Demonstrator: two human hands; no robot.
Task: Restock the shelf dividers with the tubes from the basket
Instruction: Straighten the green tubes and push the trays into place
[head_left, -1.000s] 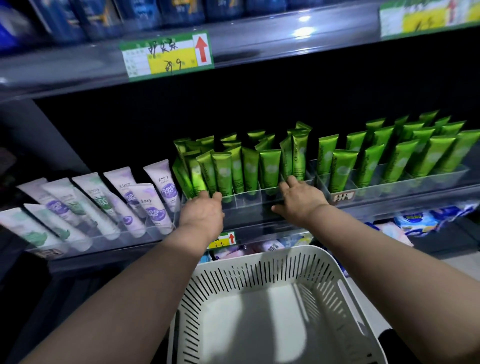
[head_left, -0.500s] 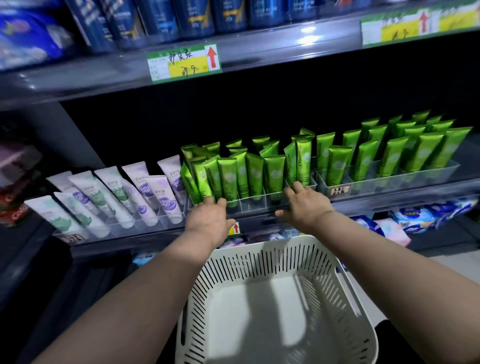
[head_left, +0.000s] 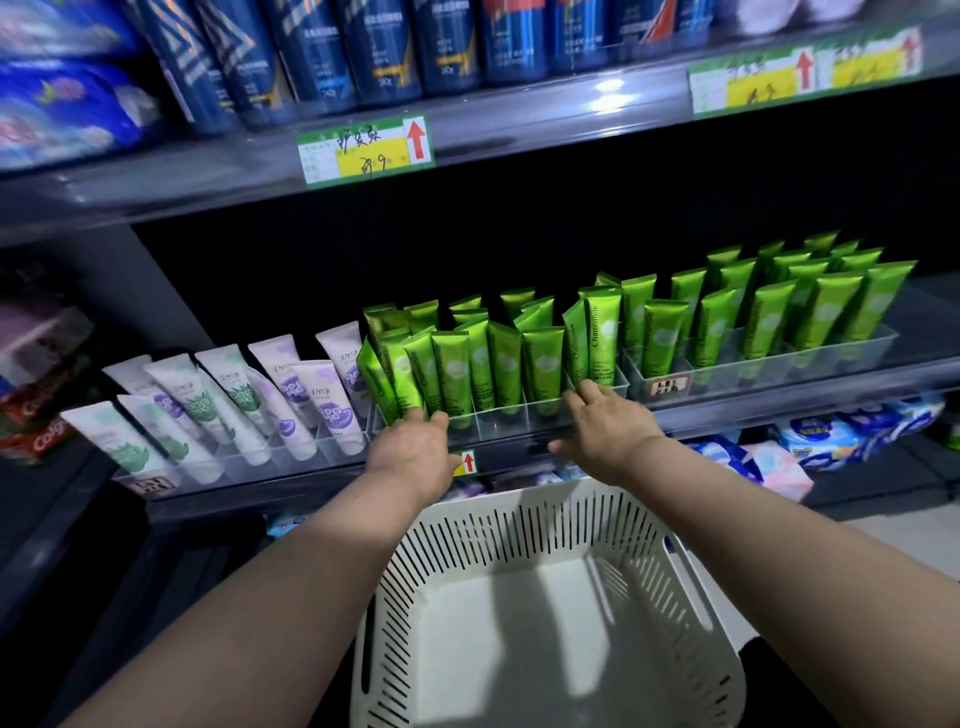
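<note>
Several green tubes (head_left: 504, 364) stand upright in a clear divider tray (head_left: 511, 426) on the middle shelf. My left hand (head_left: 415, 452) rests on the tray's front left corner, fingertips touching the base of a green tube. My right hand (head_left: 605, 426) rests on the tray's front right edge with fingers spread over the rim. Neither hand holds a tube. Just below my arms sits the white slotted basket (head_left: 670, 587), with no tubes visible inside. A second clear tray (head_left: 769, 358) to the right holds more green tubes.
White and purple tubes (head_left: 234, 400) lean in a divider tray to the left. Blue bottles (head_left: 363, 47) fill the shelf above, behind a green and yellow price tag (head_left: 363, 150). Soft packets (head_left: 810, 447) lie on the lower shelf at right.
The view has shifted, so the shelf sits further right and lower. Both hands stay on the green tubes' tray front, the right fingers spread a little more.
</note>
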